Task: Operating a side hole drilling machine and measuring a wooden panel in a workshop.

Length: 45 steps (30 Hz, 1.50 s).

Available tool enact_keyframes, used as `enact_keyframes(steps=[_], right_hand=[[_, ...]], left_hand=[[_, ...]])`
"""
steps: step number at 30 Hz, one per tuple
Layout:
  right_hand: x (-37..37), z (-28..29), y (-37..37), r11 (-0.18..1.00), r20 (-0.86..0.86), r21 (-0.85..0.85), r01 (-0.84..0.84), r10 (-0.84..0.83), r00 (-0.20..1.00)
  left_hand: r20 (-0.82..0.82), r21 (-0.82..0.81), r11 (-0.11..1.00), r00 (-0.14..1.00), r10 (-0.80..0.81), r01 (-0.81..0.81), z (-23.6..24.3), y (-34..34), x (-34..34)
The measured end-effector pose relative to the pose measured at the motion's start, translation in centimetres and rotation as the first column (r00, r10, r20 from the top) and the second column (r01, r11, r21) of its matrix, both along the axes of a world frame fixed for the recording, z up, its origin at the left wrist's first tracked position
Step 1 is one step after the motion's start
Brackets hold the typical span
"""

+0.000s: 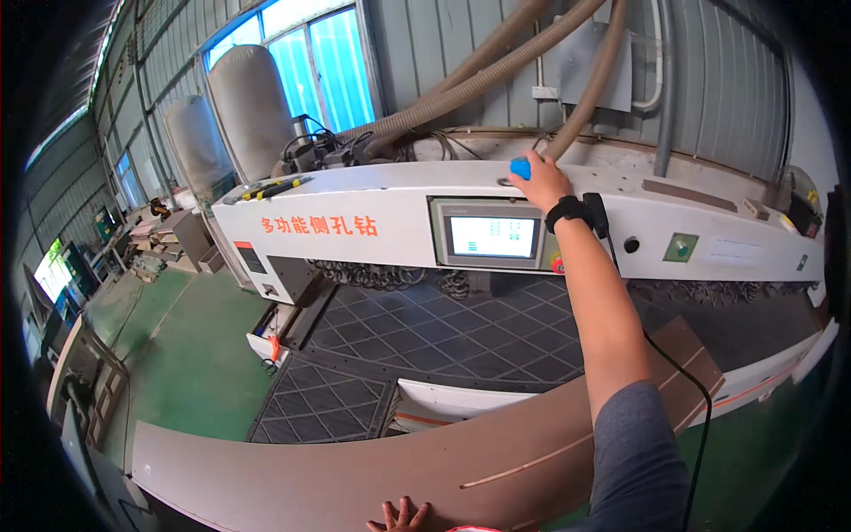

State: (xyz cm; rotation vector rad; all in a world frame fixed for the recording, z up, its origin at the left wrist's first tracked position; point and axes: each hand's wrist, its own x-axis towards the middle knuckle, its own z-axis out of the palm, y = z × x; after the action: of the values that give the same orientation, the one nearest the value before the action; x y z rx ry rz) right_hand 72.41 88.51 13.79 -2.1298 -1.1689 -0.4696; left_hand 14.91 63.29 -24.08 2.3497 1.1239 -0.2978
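My left hand [402, 518], fingers spread, touches the brown board [292, 479], nearer me than the screen [493, 238]; the board's long axis runs left to right, its right end higher. Just above the screen's right end, my right hand [542, 183] pinches a small blue thing [519, 168]; its axis I can't tell.

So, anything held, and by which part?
The right grip seems to hold a blue object by its right side; the left grip rests on a board.
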Motion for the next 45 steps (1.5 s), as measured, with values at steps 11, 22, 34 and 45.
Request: enact_keyframes(steps=[11,22,34,45], right_hand=[[-13.0,-8.9,-13.9,0.368,-0.289,0.856,-0.363,0.923,0.254],[-26.4,-24.2,-35.8,0.668,-0.697,0.713,-0.214,0.708,-0.114],[-33.8,-31.5,-49.7,0.939,-0.939,0.339,-0.061,0.342,0.037],[-32.6,-34.9,-49.2,0.883,-0.902,0.240,-0.402,0.356,0.244]], left_hand=[[-0.085,-0.026,1.000,0.996,0.001,-0.003,2.2,-2.0,-0.8],[-0.076,0.166,0.983,0.995,-0.069,0.080,-0.3,1.1,-0.6],[0.495,0.060,0.989,0.856,-0.145,0.133,0.8,-0.4,2.1],[0.542,-0.657,0.692,0.825,0.159,0.299,5.8,-6.8,11.3]])
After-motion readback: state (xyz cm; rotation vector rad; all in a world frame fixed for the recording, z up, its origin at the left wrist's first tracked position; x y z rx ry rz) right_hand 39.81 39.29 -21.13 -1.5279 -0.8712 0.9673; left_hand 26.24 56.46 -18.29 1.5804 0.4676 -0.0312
